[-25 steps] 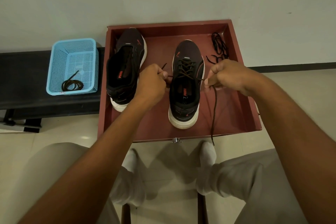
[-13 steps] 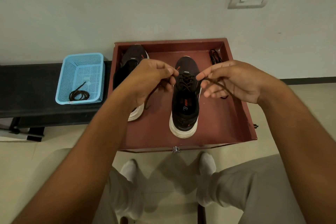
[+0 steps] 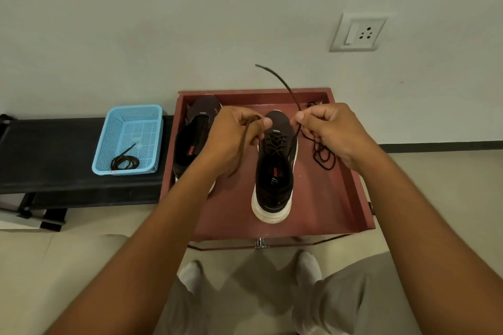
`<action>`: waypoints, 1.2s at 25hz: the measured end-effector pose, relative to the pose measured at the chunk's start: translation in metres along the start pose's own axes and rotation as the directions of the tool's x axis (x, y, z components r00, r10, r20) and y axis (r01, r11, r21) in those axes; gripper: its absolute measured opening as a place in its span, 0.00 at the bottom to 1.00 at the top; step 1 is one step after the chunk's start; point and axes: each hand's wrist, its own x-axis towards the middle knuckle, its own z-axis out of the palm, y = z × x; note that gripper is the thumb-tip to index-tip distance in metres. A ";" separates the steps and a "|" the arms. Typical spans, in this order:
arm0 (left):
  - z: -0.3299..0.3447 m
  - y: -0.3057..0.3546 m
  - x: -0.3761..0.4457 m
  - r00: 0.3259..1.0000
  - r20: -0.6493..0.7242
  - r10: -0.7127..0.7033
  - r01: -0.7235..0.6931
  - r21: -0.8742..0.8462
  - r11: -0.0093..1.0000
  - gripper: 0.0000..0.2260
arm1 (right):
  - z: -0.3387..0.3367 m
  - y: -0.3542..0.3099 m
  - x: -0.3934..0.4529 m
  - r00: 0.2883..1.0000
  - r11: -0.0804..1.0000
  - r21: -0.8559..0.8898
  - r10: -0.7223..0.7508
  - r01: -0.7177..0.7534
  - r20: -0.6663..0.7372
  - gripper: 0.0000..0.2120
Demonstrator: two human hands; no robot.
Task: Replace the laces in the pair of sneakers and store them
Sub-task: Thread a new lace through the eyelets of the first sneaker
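Fingers (image 3: 299, 117) of the right hand (image 3: 334, 133) pinch one end of the lace (image 3: 285, 84); the left hand (image 3: 234, 139) grips the other, above the laced sneaker (image 3: 275, 171) in the red tray (image 3: 353, 198). Lacing looks done here; next probably comes tying, then the unlaced sneaker (image 3: 196, 128).
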 end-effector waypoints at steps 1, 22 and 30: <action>0.000 0.001 0.002 0.999 -0.030 0.027 -0.026 0.040 0.999 0.07 | 0.002 -0.002 0.001 0.999 0.999 0.034 -0.013 0.014 -0.031 0.09; 0.010 0.064 0.037 0.939 -0.322 0.117 -0.164 -0.124 0.979 0.05 | 0.026 -0.030 0.028 0.976 0.744 0.667 0.110 0.047 -0.190 0.11; -0.003 0.054 0.041 0.973 -0.215 0.087 -0.131 -0.201 0.971 0.05 | 0.021 -0.031 0.029 0.968 0.729 0.685 0.177 -0.005 -0.181 0.08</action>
